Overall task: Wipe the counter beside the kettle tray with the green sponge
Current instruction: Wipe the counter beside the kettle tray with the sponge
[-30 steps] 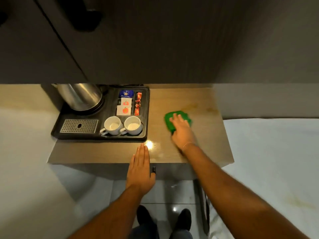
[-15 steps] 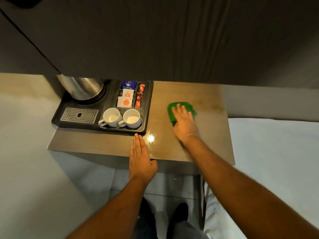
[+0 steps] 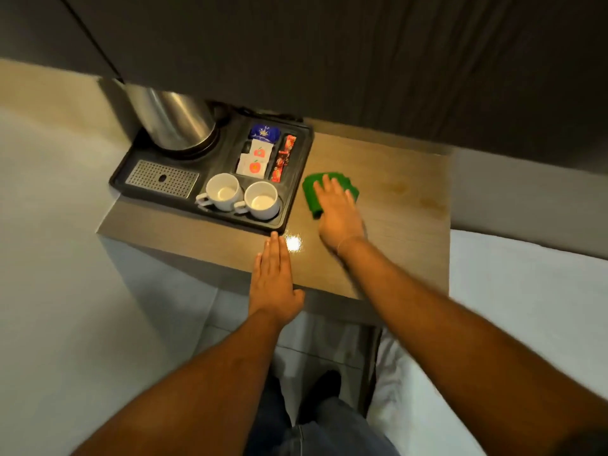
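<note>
The green sponge (image 3: 312, 195) lies flat on the wooden counter (image 3: 394, 209), just right of the black kettle tray (image 3: 296, 192). My right hand (image 3: 339, 215) presses down on the sponge, palm flat and fingers spread, covering most of it. My left hand (image 3: 273, 281) rests flat on the counter's front edge with its fingers together, holding nothing, its fingertips near the tray's front right corner.
The tray holds a steel kettle (image 3: 174, 123), two white cups (image 3: 243, 197), sachets (image 3: 260, 156) and a metal drip grille (image 3: 163, 177). A dark cabinet (image 3: 329, 54) overhangs the counter's back. A white bed (image 3: 526, 307) adjoins the counter's right side. Faint stains (image 3: 401, 187) mark the wood.
My right hand has slid the sponge to the left, closer to the tray. My left hand stays on the counter's front edge. The view has shifted.
</note>
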The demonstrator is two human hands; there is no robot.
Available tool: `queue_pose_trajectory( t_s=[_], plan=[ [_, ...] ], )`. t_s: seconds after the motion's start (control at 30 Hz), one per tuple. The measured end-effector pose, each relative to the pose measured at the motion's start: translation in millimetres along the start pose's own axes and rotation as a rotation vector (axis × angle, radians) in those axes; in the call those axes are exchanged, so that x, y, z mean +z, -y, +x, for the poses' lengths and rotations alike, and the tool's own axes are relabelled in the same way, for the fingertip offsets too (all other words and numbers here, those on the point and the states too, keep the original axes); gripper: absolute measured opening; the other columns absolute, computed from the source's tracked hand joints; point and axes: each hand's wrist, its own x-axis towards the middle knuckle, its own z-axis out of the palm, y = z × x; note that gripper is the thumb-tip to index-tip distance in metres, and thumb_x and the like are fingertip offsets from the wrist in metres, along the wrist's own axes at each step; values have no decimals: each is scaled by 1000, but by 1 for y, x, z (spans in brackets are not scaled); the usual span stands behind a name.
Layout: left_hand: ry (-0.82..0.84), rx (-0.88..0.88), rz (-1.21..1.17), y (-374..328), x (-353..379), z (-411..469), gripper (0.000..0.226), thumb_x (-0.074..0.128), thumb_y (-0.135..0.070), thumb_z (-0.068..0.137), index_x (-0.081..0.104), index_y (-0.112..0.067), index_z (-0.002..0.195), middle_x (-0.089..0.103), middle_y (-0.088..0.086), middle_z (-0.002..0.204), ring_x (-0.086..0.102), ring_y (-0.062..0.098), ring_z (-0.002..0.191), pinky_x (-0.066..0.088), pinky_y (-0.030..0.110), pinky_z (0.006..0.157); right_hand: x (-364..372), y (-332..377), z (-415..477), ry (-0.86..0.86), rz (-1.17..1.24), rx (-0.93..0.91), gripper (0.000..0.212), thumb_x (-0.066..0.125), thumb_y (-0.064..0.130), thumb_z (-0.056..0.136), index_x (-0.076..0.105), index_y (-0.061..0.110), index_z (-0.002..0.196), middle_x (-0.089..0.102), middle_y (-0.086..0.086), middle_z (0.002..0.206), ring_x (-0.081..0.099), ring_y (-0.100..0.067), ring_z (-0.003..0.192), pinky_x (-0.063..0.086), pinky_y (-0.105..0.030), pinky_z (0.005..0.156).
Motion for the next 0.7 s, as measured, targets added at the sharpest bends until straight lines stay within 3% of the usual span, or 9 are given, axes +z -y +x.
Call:
queue_pose_trajectory(
  t_s=[0.13,0.23,0.33,0.43,0.6,0.7],
  plan=[
    [46,7,23,6,1,1,122,64,-42,88,-25,-9,164,-24,15,178,-19,30,165,-3,50,136,-39,-74,37,-35,-30,181,77,51,4,98,21,18,168,13,-8,178,12,-28,165,13,-45,134],
    [66,-2,18,6,3,3,128,68,-44,86,-27,-10,164,-26,14,177,-22,32,164,-5,50,135,-62,-146,4,-89,-5,424,74,45,5,101,17,19,169,8,-7,178,4,-26,165,7,-47,135],
    [53,-19,25,6,6,4,133,71,-47,83,-30,-12,163,-27,14,177,-23,33,164,-6,51,133,-57,-155,-45,-125,-4,524,73,47,5,100,21,16,168,11,-9,178,5,-29,165,8,-49,134],
    [54,-13,12,6,8,5,136,72,-48,80,-30,-13,163,-25,14,178,-21,34,164,-7,52,133,-24,-97,-93,-134,-5,365,78,55,8,94,28,19,166,18,-8,176,12,-29,164,10,-48,134],
    [49,-10,18,7,8,7,135,75,-46,78,-21,-10,166,-20,15,179,-18,34,165,-2,55,133,20,7,-84,100,21,-119,81,58,9,93,28,23,166,19,-3,177,12,-23,164,11,-49,134],
    [57,-4,16,8,8,7,135,76,-46,78,-18,-10,167,-19,16,179,-16,34,165,0,56,134,-8,-24,-30,44,15,-84,78,53,5,95,29,23,166,19,-4,177,13,-24,164,12,-48,134]
  ],
)
